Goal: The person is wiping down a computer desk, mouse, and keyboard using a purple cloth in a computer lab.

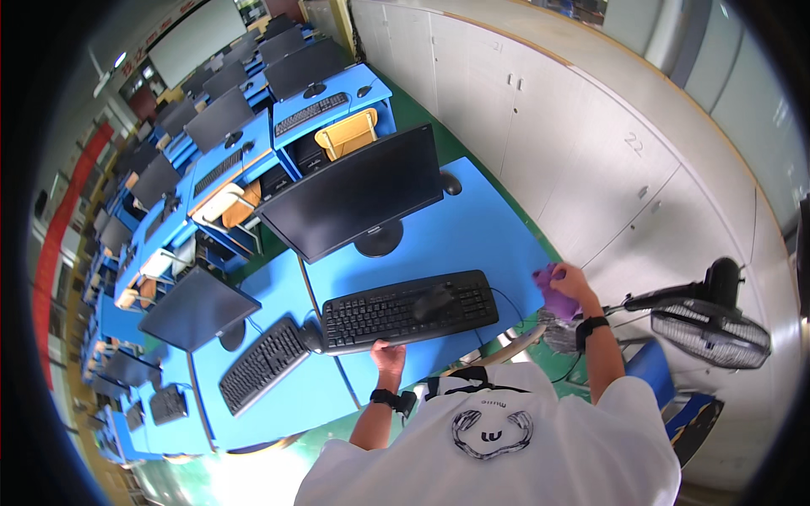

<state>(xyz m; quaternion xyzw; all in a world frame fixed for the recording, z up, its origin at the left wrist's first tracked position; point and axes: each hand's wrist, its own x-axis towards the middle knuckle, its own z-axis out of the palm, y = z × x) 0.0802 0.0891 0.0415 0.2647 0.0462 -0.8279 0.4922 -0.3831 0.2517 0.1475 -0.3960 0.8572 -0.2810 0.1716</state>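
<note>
In front of me a black keyboard (363, 316) lies over the blue desk, and a black mouse (434, 304) rests on its keys. My left hand (388, 357) is closed at the keyboard's near edge, the fingers partly hidden. A crumpled purple cloth (558, 293) is bunched in my right hand (574, 285), by the right edge of the blue desk (498, 228). Behind the keyboard stands a black monitor (354, 194) on a round base.
A second mouse (451, 183) sits beside the monitor. To the left are another keyboard (263, 364) and monitor (199, 309). White cabinets (548, 126) line the right side, with a black fan (710, 331) near my right arm. Rows of computer desks stretch ahead.
</note>
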